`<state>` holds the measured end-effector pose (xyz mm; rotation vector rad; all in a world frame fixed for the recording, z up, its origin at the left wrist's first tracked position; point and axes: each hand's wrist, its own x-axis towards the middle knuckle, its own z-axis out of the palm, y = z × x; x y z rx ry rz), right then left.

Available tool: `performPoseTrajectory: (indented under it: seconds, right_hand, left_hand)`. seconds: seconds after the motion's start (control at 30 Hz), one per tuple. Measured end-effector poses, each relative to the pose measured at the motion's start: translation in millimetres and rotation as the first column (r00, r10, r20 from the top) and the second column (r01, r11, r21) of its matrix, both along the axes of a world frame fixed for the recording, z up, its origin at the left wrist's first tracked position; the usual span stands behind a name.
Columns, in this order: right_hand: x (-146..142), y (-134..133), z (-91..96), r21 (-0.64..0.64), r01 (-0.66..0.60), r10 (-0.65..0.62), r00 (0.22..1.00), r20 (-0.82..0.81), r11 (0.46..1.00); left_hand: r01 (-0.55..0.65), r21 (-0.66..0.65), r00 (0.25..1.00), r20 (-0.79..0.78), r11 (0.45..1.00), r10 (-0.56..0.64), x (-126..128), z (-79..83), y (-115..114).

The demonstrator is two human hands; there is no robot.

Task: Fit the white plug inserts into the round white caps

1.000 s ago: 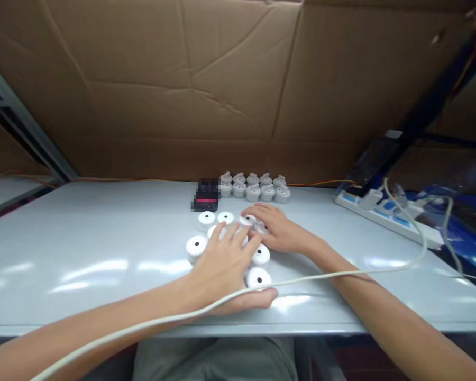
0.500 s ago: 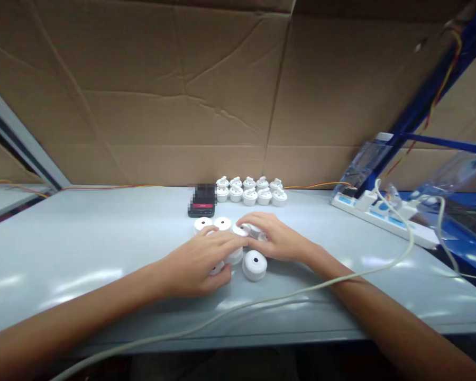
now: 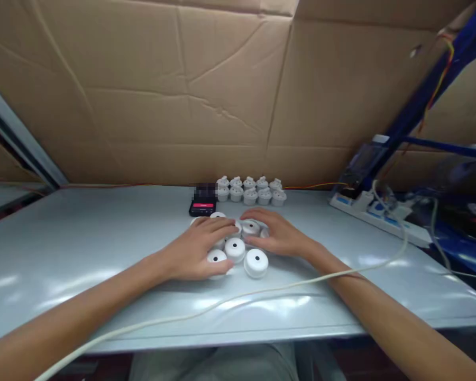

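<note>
Several white round plastic pieces, each with a dark dot in the middle of its top, are bunched on the grey table point(image 3: 103, 233). My left hand point(image 3: 198, 248) lies over the left side of the bunch, fingers stretched out and thumb apart, partly covering a white piece point(image 3: 217, 257). My right hand point(image 3: 280, 233) curls round the right side, with a white piece point(image 3: 251, 228) between its fingers and thumb. Another, partly hidden, shows against that palm. In front of the hands sit an uncovered piece point(image 3: 235, 248) and one more point(image 3: 256, 263).
Behind stand two rows of white pieces with raised tops point(image 3: 250, 196), beside a black phone point(image 3: 203, 207). A white cable point(image 3: 293, 289) crosses the table's front from a power strip point(image 3: 384, 219) at right. A cardboard wall point(image 3: 162, 106) closes the back.
My left hand has drawn slightly left and back, uncovering pieces between the hands. My right hand has barely moved; the piece by its thumb now shows more fully.
</note>
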<state>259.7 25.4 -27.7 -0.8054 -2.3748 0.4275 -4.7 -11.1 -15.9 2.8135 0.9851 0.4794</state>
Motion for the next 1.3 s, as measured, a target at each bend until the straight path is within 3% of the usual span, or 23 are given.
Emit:
performPoseTrajectory:
  seconds: [0.2, 0.37, 0.5, 0.73, 0.87, 1.03, 1.23, 1.3]
  right_hand:
    - [7.8, 11.7, -1.2, 0.093, 0.22, -0.207, 0.97, -0.125, 0.971]
    - [26.0, 36.3, -8.8, 0.122, 0.462, -0.41, 0.86, -0.303, 0.879]
    - [39.4, 54.0, -18.4, 0.152, 0.58, -0.489, 0.778, -0.395, 0.8]
    - [53.4, 69.7, -27.9, 0.181, 0.64, -0.546, 0.746, -0.383, 0.747]
    - [59.9, 72.7, -31.8, 0.197, 0.623, -0.586, 0.781, -0.217, 0.757]
    - [64.0, 71.1, -35.9, 0.161, 0.644, -0.651, 0.759, -0.012, 0.748]
    - [67.8, 63.4, -17.8, 0.13, 0.695, -0.691, 0.718, -0.076, 0.707]
    - [62.3, 57.1, -6.6, 0.095, 0.676, -0.658, 0.735, -0.162, 0.731]
  left_hand:
    - [-0.026, -0.012, 1.0, 0.001, 1.0, 0.027, -0.6, 1.5, -4.4]
    - [-0.079, -0.057, 0.996, 0.039, 0.995, 0.081, -0.8, 2.8, -5.2]
    - [-0.142, -0.086, 0.987, 0.058, 0.986, 0.147, -5.7, 0.7, 2.1]
    - [-0.18, -0.116, 0.972, 0.131, 0.977, 0.195, -15.3, 1.6, 11.1]
    - [-0.176, -0.087, 0.968, 0.168, 0.981, 0.189, -15.3, 2.5, 12.3]
    - [-0.157, -0.067, 0.968, 0.188, 0.985, 0.167, -14.0, 1.2, 12.9]
    - [-0.141, 0.005, 0.956, 0.259, 0.99, 0.135, -13.7, 4.0, 11.8]
    - [-0.155, 0.022, 0.946, 0.292, 0.988, 0.142, -13.9, 5.8, 11.3]
